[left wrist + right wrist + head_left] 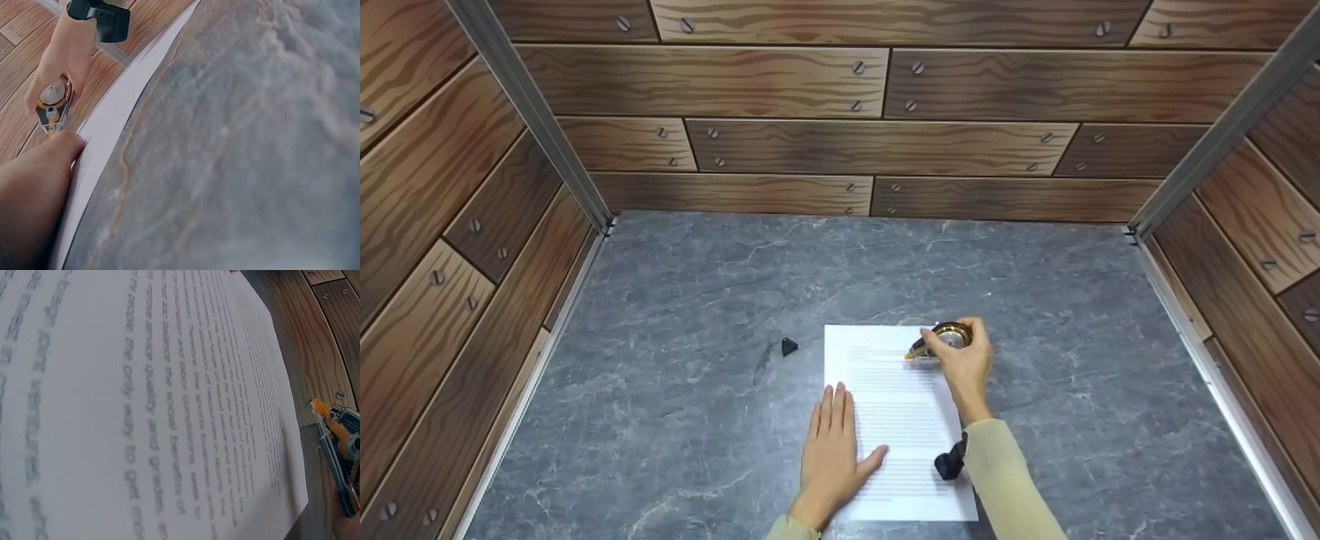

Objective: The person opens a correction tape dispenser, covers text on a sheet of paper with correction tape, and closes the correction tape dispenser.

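Left hand [831, 457] flat with thumb spread, right hand [970, 365] pinching a correction tape [950, 335] over a printed paper [907, 420].
The tape is at the paper's upper right, its orange tip [908, 357] by the top lines; whether it touches is unclear. The work seems early: the paper is steadied and the tape uncapped, if the small black piece [789, 346] on the table [682, 397] is its cap, but no covered words can be made out, so the correcting is probably left. Only the head view shows that piece; the right wrist view makes some printed words readable, mere grey rows from the head.
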The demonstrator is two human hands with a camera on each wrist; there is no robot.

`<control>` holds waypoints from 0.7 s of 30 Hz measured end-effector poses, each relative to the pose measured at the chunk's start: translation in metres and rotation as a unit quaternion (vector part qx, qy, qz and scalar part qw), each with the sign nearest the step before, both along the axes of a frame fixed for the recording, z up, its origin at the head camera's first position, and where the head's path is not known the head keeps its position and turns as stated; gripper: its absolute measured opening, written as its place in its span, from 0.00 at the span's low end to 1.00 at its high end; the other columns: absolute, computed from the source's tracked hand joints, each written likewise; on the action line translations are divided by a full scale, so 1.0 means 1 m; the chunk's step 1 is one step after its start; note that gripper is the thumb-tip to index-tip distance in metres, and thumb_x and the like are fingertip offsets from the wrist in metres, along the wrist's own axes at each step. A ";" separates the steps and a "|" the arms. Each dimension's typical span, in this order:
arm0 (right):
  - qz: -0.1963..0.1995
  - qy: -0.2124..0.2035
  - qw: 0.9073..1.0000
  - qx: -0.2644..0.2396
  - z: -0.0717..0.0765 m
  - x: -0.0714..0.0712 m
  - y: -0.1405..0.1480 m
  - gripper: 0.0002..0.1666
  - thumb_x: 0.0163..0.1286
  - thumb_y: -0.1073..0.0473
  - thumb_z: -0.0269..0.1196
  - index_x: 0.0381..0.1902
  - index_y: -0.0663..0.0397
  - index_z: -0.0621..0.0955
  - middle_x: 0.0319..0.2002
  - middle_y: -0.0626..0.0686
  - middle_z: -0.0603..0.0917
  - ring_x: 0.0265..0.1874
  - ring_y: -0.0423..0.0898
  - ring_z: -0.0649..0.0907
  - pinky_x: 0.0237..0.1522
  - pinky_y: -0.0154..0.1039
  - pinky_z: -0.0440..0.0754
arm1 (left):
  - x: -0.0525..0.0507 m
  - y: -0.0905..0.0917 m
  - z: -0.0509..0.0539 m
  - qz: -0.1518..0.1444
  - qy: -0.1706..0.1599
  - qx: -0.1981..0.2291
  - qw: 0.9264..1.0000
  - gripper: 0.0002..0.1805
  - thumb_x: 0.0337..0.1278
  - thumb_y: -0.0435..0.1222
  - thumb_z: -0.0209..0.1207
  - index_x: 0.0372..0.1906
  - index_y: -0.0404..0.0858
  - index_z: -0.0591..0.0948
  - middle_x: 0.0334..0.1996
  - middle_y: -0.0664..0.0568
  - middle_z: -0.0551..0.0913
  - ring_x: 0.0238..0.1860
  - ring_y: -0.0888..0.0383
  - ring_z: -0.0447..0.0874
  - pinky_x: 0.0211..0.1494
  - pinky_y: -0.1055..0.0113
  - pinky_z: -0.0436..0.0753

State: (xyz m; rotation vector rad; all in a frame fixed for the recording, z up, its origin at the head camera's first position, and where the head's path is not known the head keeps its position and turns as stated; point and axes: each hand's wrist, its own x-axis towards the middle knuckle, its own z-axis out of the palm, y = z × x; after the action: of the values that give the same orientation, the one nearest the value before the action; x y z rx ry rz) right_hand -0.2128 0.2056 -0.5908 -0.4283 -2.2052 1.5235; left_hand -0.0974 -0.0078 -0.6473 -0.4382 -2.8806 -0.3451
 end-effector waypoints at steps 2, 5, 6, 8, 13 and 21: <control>-0.012 0.009 1.000 -0.020 -0.002 0.001 -0.002 0.26 0.51 0.54 0.79 0.44 0.57 0.80 0.44 0.56 0.82 0.46 0.50 0.81 0.49 0.42 0.78 | 0.000 0.000 0.000 -0.001 0.003 0.002 1.000 0.54 0.61 0.69 0.47 0.74 0.28 0.60 0.76 0.38 0.56 0.77 0.43 0.50 0.77 0.50 0.53; -0.024 0.016 0.999 -0.036 -0.005 0.002 -0.006 0.26 0.53 0.54 0.78 0.47 0.57 0.81 0.45 0.55 0.82 0.47 0.50 0.81 0.49 0.43 0.79 | 0.000 0.000 0.000 -0.001 0.005 0.005 1.000 0.54 0.60 0.69 0.47 0.74 0.28 0.61 0.76 0.37 0.56 0.77 0.42 0.50 0.77 0.50 0.53; -0.028 0.018 0.999 -0.036 -0.005 0.002 -0.007 0.25 0.55 0.54 0.77 0.47 0.57 0.81 0.45 0.55 0.82 0.46 0.50 0.81 0.48 0.44 0.79 | 0.000 0.000 0.000 -0.001 0.005 0.007 1.000 0.54 0.61 0.69 0.47 0.74 0.28 0.61 0.76 0.37 0.56 0.77 0.42 0.50 0.77 0.50 0.53; -0.037 0.023 0.999 -0.027 -0.007 0.003 -0.010 0.23 0.57 0.54 0.76 0.47 0.57 0.80 0.44 0.56 0.82 0.46 0.51 0.81 0.48 0.46 0.80 | 0.000 0.000 0.000 -0.001 0.002 0.007 1.000 0.54 0.61 0.69 0.47 0.74 0.28 0.60 0.76 0.37 0.55 0.77 0.42 0.49 0.77 0.50 0.53; -0.038 0.035 0.999 0.007 -0.008 0.004 -0.014 0.18 0.63 0.56 0.70 0.46 0.54 0.76 0.44 0.56 0.80 0.40 0.52 0.81 0.41 0.46 0.81 | 0.000 0.000 0.000 -0.001 0.002 0.009 1.000 0.54 0.61 0.69 0.47 0.74 0.28 0.60 0.76 0.38 0.55 0.77 0.43 0.49 0.77 0.50 0.52; -0.003 0.044 0.999 -0.012 -0.011 0.006 -0.016 0.23 0.62 0.55 0.71 0.48 0.57 0.72 0.46 0.55 0.73 0.38 0.51 0.81 0.21 0.39 0.86 | 0.000 -0.001 0.000 -0.001 -0.001 0.010 1.000 0.54 0.61 0.69 0.46 0.75 0.29 0.60 0.76 0.38 0.55 0.77 0.44 0.48 0.77 0.51 0.52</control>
State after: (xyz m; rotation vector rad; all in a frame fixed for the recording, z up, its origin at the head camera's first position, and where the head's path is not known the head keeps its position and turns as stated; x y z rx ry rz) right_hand -0.2067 0.1898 -0.6013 -0.3667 -2.1188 1.5379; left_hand -0.0973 -0.0085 -0.6475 -0.4367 -2.8765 -0.3734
